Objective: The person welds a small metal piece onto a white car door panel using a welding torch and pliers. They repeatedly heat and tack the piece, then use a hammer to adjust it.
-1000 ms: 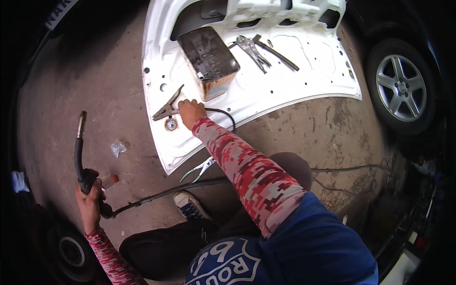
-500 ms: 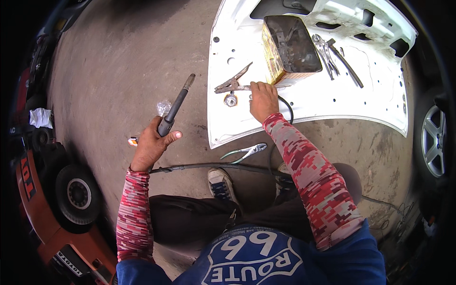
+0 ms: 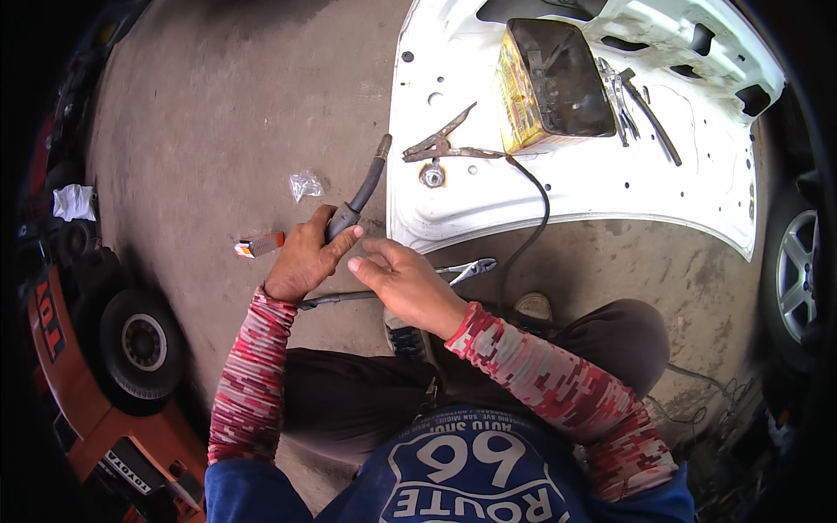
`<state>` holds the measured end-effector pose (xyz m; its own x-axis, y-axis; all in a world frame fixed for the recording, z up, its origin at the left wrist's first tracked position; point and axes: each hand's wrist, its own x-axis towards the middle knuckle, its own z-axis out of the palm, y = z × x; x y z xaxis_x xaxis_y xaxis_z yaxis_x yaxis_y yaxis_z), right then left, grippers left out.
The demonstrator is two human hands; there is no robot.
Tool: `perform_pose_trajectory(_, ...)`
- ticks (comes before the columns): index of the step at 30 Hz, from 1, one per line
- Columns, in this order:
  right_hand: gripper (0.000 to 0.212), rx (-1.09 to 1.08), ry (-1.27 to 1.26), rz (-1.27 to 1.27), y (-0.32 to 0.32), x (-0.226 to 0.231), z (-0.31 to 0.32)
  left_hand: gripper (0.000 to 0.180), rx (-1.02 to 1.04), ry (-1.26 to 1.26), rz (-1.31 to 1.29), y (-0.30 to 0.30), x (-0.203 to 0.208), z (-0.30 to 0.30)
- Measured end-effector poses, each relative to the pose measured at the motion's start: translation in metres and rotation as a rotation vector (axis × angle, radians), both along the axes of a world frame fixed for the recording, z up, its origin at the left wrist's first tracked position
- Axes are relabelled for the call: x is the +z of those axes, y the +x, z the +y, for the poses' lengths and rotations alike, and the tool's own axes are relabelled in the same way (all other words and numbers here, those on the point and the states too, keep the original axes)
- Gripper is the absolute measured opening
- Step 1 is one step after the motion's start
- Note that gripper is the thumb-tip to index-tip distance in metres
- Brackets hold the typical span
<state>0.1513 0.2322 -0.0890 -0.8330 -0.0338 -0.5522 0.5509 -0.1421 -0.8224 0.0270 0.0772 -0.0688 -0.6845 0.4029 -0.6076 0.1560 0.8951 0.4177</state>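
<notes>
A grey welding torch [image 3: 367, 186] with a bent neck is gripped in my left hand [image 3: 301, 260], its tip pointing up and away toward the white car panel [image 3: 602, 183]. My right hand [image 3: 410, 286] is just to the right of the torch handle, fingers apart and holding nothing. Behind the torch neck, a rusty ground clamp [image 3: 438, 144] lies on the panel beside a round metal piece [image 3: 432, 174]. A black cable [image 3: 534, 234] runs from the clamp toward me. The torch's own cable [image 3: 340, 297] passes under my right hand.
Combination pliers [image 3: 475, 269] lie on the floor, partly behind my right hand. A dark-topped box [image 3: 571, 83], locking pliers [image 3: 618, 105] and a black-handled tool [image 3: 654, 124] rest on the panel. Left are a plastic bag [image 3: 305, 185], a small orange-white box [image 3: 259, 244] and an orange vehicle [image 3: 83, 375].
My right hand has left the ground clamp and come back left beside the torch. My left hand has brought the torch slightly rightward. The clamp remains lying on the panel.
</notes>
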Motion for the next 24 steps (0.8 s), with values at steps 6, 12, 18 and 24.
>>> perform_pose_trajectory(6,0.039,-0.306,-0.484,-0.077,-0.029,-0.02,-0.003,0.065,-0.101,0.076,0.186,0.02,0.017,0.008)
perform_pose_trajectory(12,0.033,-0.289,-0.246,0.017,-0.028,-0.013,-0.01,0.064,0.032,0.187,0.13,0.034,0.029,0.011)
perform_pose_trajectory(18,0.023,-0.151,-0.178,0.066,-0.015,-0.005,0.002,0.064,0.02,0.178,0.194,0.052,0.037,0.013)
perform_pose_trajectory(24,0.034,0.09,0.01,0.159,-0.01,0.006,0.045,0.06,0.152,0.049,0.228,0.083,0.033,0.035)
